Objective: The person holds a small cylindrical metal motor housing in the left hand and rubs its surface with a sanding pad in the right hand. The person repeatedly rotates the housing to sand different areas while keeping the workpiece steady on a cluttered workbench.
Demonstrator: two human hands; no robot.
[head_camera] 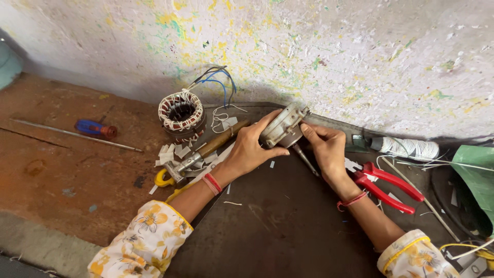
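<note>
Item: motor housing (282,129), grey metal, rounded, with a thin shaft pointing down-right from its lower side. Location: held clear of the dark mat (278,216), near the mat's far edge, just in front of the paint-flecked wall (334,56).

Left hand (249,149): fingers wrapped around the housing's near-left side, thumb under it, fingertips on top. Red bangles at the wrist; floral sleeve below.

Right hand (327,149): fingers curled against the housing's right side, fingertips touching its rim and the shaft's root. Whether it grips or only steadies cannot be told. Red thread at the wrist.

Also present:
- Stator (181,114), ring of copper winding bound with white cord, blue and black leads rising from it; stands at the mat's far-left corner, well left of the housing.
- Hammer (206,152), wooden handle, metal head; lies slantwise just left of the left hand, among white paper scraps (172,152).
- Yellow-handled tool (163,179), partly hidden under the hammer head.
- Red pliers (388,186), lying on the mat just right of the right wrist.
- White thread spool (406,148), on its side at the mat's far-right edge, by the wall.
- Green sheet (478,180), at the right edge.
- Screwdriver (95,128), blue and red handle, on the brown table (67,175) far left, beside a thin metal rod (77,135).
</note>
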